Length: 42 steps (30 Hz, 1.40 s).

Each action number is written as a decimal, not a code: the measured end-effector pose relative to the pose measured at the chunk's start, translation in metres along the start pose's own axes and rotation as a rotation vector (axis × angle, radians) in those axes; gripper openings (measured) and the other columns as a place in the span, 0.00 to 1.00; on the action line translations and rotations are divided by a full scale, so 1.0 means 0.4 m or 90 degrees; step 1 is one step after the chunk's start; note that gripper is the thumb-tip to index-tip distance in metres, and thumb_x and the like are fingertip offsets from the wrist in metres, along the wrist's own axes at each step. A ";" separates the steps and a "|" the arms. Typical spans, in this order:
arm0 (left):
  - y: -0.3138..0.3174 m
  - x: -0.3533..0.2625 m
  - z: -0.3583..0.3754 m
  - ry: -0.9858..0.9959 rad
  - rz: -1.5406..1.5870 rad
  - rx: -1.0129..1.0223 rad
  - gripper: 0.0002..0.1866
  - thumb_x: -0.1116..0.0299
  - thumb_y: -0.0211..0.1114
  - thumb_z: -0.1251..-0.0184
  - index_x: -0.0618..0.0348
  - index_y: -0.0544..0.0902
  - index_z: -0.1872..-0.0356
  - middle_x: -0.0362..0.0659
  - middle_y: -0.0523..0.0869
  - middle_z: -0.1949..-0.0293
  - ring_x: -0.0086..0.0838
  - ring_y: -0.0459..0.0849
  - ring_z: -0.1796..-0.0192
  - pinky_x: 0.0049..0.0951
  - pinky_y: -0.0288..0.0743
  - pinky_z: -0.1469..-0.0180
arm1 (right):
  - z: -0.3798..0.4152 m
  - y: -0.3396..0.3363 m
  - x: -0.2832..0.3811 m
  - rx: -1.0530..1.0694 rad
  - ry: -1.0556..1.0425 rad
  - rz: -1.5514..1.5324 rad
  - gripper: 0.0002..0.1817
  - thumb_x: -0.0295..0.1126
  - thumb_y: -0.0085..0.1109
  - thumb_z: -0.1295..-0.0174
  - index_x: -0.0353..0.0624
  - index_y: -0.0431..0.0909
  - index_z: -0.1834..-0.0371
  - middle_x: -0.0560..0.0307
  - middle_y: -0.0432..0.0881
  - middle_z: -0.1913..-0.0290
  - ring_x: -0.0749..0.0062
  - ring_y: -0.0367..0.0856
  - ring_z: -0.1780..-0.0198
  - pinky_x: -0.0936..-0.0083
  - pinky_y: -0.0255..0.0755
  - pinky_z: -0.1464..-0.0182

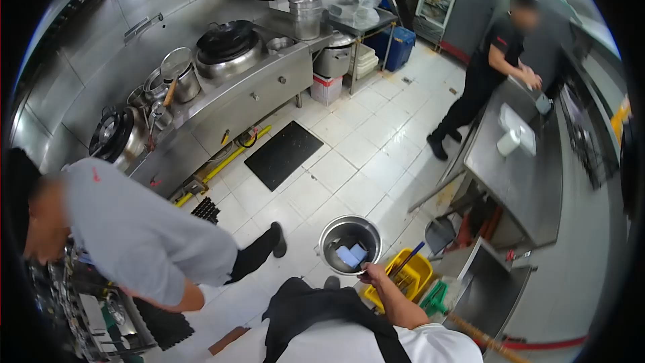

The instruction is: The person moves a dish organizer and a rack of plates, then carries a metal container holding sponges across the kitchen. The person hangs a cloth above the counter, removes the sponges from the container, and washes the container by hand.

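My right hand (pixel 375 273) grips the near rim of a round steel bowl (pixel 334 234), which is held low over the white tiled floor. Inside the bowl lie a pale blue and white cloth or sponge (pixel 352 255) and a little liquid. My forearm reaches forward from my white shirt and black apron (pixel 316 309). My left hand is out of view.
A yellow bucket (pixel 418 270) with a blue handle stands right of the bowl. A person in grey (pixel 141 235) bends at the left. A person in black (pixel 494 67) works at the steel counter (pixel 517 181). The wok range (pixel 222 87) and black floor mat (pixel 282 154) lie ahead.
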<state>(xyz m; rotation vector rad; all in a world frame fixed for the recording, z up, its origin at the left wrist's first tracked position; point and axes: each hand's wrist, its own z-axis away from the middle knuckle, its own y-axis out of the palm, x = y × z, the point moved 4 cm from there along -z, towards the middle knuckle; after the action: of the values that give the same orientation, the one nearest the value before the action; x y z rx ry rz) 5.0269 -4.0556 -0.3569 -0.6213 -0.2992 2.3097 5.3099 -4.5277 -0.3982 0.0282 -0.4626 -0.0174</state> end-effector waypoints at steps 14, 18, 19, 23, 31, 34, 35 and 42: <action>-0.314 -0.307 -0.437 0.003 -0.165 0.035 0.22 0.50 0.65 0.46 0.51 0.86 0.54 0.49 0.87 0.51 0.43 0.85 0.50 0.40 0.79 0.48 | -0.179 0.191 0.803 0.026 -0.115 0.120 0.09 0.29 0.55 0.41 0.33 0.79 0.69 0.47 0.82 0.74 0.60 0.84 0.75 0.65 0.83 0.69; -0.672 -0.423 -0.645 -0.007 -0.399 -0.032 0.19 0.52 0.64 0.47 0.54 0.88 0.61 0.50 0.87 0.54 0.45 0.87 0.53 0.40 0.81 0.50 | -0.222 0.194 0.977 -0.002 -0.160 0.092 0.09 0.29 0.57 0.45 0.30 0.78 0.69 0.47 0.82 0.73 0.61 0.84 0.75 0.66 0.84 0.69; -0.769 -0.452 -0.700 0.018 -0.351 -0.120 0.20 0.53 0.64 0.48 0.57 0.88 0.62 0.50 0.88 0.56 0.47 0.87 0.54 0.39 0.81 0.50 | -0.213 0.209 1.031 -0.005 -0.174 0.099 0.10 0.29 0.57 0.45 0.30 0.78 0.69 0.47 0.82 0.73 0.61 0.83 0.75 0.66 0.84 0.69; -1.170 -0.729 -0.648 -0.051 0.230 -0.372 0.18 0.64 0.68 0.51 0.67 0.86 0.62 0.59 0.87 0.63 0.45 0.88 0.58 0.37 0.80 0.56 | -0.247 0.282 1.238 -0.036 -0.203 0.155 0.10 0.28 0.57 0.46 0.29 0.78 0.69 0.48 0.80 0.73 0.63 0.82 0.75 0.67 0.83 0.69; -1.337 -0.912 -0.614 -0.031 0.379 -0.444 0.18 0.62 0.68 0.50 0.68 0.85 0.62 0.54 0.88 0.67 0.38 0.86 0.63 0.34 0.78 0.57 | -0.431 0.543 1.687 0.118 -0.232 0.299 0.10 0.27 0.57 0.46 0.29 0.79 0.67 0.49 0.82 0.70 0.64 0.83 0.72 0.67 0.83 0.68; -1.322 -0.910 -0.582 -0.039 0.493 -0.498 0.16 0.66 0.66 0.45 0.67 0.85 0.58 0.48 0.88 0.64 0.33 0.86 0.62 0.31 0.77 0.56 | -0.486 0.695 1.852 0.178 -0.283 0.342 0.11 0.28 0.57 0.46 0.30 0.79 0.65 0.49 0.83 0.69 0.65 0.83 0.71 0.68 0.83 0.68; -1.328 -0.920 -0.558 -0.041 0.558 -0.524 0.15 0.67 0.65 0.44 0.66 0.85 0.58 0.46 0.88 0.64 0.32 0.85 0.61 0.30 0.77 0.56 | -0.477 0.755 1.911 0.190 -0.292 0.352 0.11 0.28 0.56 0.46 0.30 0.79 0.65 0.50 0.83 0.69 0.66 0.83 0.71 0.68 0.82 0.68; -1.480 -0.915 -0.634 -0.079 0.676 -0.587 0.13 0.68 0.63 0.39 0.64 0.86 0.57 0.42 0.87 0.67 0.25 0.83 0.64 0.27 0.75 0.58 | -0.472 1.174 2.231 0.296 -0.363 0.386 0.14 0.30 0.56 0.45 0.29 0.80 0.61 0.48 0.84 0.65 0.65 0.84 0.68 0.70 0.81 0.62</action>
<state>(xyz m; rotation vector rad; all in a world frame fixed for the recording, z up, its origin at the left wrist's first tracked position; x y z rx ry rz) 5.7327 -3.8765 -0.2222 -1.3064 -1.4232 3.1491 6.1975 -4.0746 -0.1545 0.3443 -1.0214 0.6947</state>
